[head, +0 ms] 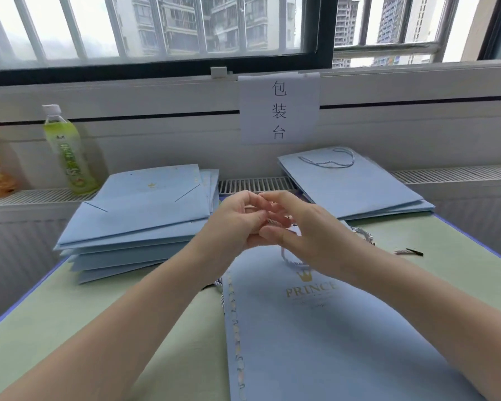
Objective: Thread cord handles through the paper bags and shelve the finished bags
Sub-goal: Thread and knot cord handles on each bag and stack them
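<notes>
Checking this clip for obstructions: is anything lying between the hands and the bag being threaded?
Nothing visible: both hands, left hand and right hand, pinch the cord directly above the bag.

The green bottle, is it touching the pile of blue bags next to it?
Apart. The head view shows white ledge between the green bottle and the left pile of bags.

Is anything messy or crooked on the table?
A little. The left stack of bags is fanned out unevenly, with lower bags poking out at the near edge. A loose cord piece lies alone on the table, right of both hands.
</notes>
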### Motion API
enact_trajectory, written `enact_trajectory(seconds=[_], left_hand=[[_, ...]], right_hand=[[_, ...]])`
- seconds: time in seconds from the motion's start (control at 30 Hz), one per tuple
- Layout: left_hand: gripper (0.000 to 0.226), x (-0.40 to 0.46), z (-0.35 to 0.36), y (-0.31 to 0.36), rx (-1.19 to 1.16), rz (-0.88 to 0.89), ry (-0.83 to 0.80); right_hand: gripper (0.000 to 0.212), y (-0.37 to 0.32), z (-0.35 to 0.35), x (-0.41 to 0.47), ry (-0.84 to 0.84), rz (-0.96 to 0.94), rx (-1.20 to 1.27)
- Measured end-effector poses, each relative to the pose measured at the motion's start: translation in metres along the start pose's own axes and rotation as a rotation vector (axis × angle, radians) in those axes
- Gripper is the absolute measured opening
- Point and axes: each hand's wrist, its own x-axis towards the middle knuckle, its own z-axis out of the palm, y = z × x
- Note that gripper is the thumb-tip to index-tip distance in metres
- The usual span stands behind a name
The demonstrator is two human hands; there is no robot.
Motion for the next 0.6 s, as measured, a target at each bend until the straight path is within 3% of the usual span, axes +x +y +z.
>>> enact_trajectory(seconds=[0.13,0.2,0.3,0.4,0.47,0.6], left_hand=[[0.012,-0.001,0.003,-0.003,0.161,0.031,-0.088],[0.016,-0.003,0.005,-0.002,0.211,0.064,-0.103],[0.020,-0.003,0.006,-0.004,0.361,0.170,-0.030],[0.022,0.000,-0.001,-0.013,0.841,0.396,0.120],[0.017,0.003,-0.008,-0.018,1.187,0.473,0.173],[0.022,0.006,-0.016,-0.024,1.447,0.188,0.110]], right_hand=[[0.011,0.006,0.002,-0.001,0.025,0.043,-0.055],[0.034,0.006,0.001,-0.002,0.051,0.047,-0.053],[0.033,0.003,0.002,-0.002,0.036,0.077,-0.094],[0.014,0.007,0.003,-0.001,0.049,0.122,-0.102],[0.013,0.009,0.002,0.000,0.073,0.142,-0.113],[0.014,0.012,0.002,0.000,0.057,0.160,-0.126]])
